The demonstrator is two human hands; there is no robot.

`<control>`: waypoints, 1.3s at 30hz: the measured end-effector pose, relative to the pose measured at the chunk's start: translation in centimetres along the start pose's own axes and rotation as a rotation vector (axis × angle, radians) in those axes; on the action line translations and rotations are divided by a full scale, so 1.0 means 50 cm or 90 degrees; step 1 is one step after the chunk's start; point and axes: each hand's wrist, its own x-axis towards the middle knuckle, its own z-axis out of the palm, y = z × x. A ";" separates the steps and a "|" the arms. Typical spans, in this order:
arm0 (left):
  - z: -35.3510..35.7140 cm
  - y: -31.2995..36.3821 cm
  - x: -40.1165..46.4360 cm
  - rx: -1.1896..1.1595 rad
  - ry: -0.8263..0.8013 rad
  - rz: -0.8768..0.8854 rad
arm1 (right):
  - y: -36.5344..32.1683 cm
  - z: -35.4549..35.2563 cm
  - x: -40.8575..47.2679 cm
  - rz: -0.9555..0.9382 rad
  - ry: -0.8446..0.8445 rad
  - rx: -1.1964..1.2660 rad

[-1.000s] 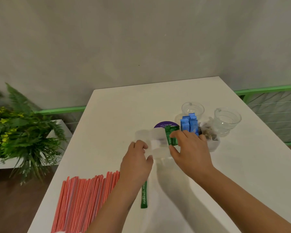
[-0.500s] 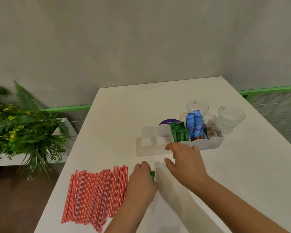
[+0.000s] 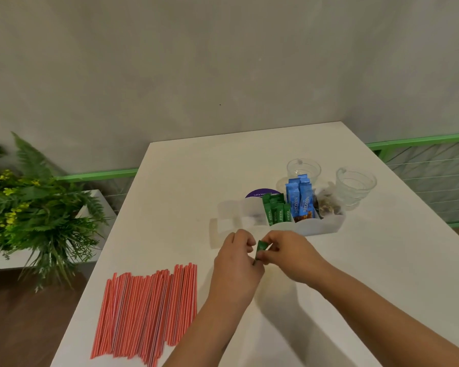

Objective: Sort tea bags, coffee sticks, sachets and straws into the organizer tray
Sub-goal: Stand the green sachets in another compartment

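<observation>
White table — both hands' fingers pinch one green sachet.

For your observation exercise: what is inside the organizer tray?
Tray: green sachets, blue coffee sticks, tea bags. Left compartments look empty; its frosted front hides the bottoms.

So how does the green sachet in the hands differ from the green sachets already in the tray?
The green sachet in the hands is pinched between the left hand and right hand in front of the organizer tray, mostly hidden. The green sachets in the tray stand upright together in one compartment, labels readable. Both share the same green wrapper.
</observation>
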 end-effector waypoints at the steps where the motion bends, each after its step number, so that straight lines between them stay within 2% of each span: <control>1: 0.000 0.005 0.005 -0.008 0.007 0.009 | -0.002 -0.011 0.003 -0.006 0.004 0.003; 4: -0.002 0.019 0.016 0.000 0.029 0.037 | -0.012 -0.052 0.009 -0.021 0.022 -0.023; 7: 0.000 0.022 0.016 0.051 0.035 0.052 | -0.021 -0.098 0.024 -0.026 0.089 -0.059; 13: 0.012 0.016 0.010 0.084 -0.014 0.037 | -0.032 -0.157 0.065 -0.034 0.212 -0.139; 25: 0.026 0.004 -0.002 0.080 -0.041 0.009 | -0.008 -0.093 0.111 -0.114 0.216 -0.488; 31: 0.018 -0.008 -0.010 0.064 -0.037 -0.002 | -0.001 -0.074 0.123 -0.130 0.222 -0.557; 39: 0.004 -0.022 -0.019 0.060 -0.022 -0.001 | -0.012 -0.064 0.125 -0.114 0.243 -0.545</control>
